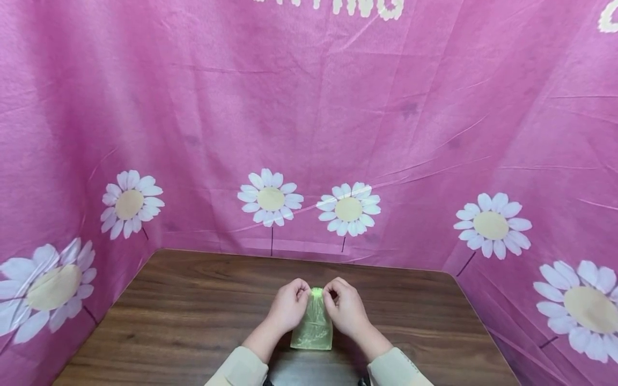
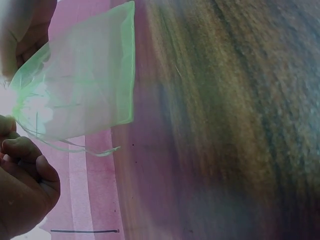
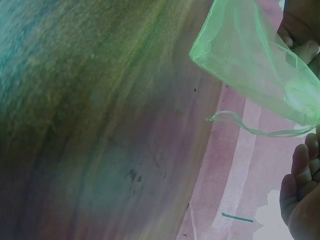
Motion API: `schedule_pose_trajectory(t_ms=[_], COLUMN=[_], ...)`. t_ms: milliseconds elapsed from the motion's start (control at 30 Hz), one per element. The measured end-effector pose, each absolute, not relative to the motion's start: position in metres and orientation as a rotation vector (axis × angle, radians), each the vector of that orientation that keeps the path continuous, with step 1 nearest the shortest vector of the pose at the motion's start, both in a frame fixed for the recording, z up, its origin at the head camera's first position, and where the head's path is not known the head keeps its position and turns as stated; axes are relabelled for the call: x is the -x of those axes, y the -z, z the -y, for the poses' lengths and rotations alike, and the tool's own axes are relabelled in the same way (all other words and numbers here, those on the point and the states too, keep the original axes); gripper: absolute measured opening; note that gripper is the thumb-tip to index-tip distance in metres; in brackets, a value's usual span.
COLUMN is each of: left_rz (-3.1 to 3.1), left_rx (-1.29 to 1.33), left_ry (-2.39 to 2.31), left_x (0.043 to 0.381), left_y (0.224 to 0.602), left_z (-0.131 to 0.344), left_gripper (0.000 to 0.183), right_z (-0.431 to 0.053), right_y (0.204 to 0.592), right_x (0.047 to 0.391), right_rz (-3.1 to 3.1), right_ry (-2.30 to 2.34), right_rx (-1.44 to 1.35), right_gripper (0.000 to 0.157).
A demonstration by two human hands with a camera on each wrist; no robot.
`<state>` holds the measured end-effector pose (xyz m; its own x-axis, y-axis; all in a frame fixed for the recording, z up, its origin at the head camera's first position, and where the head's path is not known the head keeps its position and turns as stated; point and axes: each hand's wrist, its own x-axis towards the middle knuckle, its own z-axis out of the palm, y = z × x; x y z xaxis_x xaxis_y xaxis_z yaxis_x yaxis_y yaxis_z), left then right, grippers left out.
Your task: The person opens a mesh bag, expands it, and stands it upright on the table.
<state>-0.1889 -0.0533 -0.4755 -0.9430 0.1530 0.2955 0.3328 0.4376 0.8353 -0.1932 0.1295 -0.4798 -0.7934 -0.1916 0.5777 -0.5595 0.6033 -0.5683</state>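
Observation:
A small, sheer light-green drawstring pouch (image 1: 313, 328) hangs between the two hands, its top gathered into a narrow neck and its flat bottom edge toward the person. My left hand (image 1: 288, 306) pinches at the left side of the neck with thumb and fingers. On the opposite side, my right hand (image 1: 347, 307) pinches in the same way. Both wrist views show the see-through mesh body of the pouch (image 2: 95, 75), spread out with nothing visible inside. A loose ribbon loop (image 3: 245, 130) trails from the neck alongside the body.
Beneath the hands lies a dark brown wood-grain table (image 1: 203, 300). A pink cloth (image 1: 309, 123) printed with white daisies surrounds its back and sides. Pale sleeves (image 1: 241, 367) cover the person's forearms.

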Motion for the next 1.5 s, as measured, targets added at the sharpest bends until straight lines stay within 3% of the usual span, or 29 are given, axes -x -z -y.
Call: schedule_pose_trajectory(t_ms=[1500], left_rz=[2.507], left_rx=[0.404], left_ry=[1.492], left_x=[0.1908], left_y=[0.4847], left_z=[0.0611], left_gripper=[0.012], right_z=[-0.1374], right_y=[0.482], right_x=[0.1937], right_rz=[2.376], right_ry=[-1.027], right_rx=[-0.611], right_gripper=[0.02])
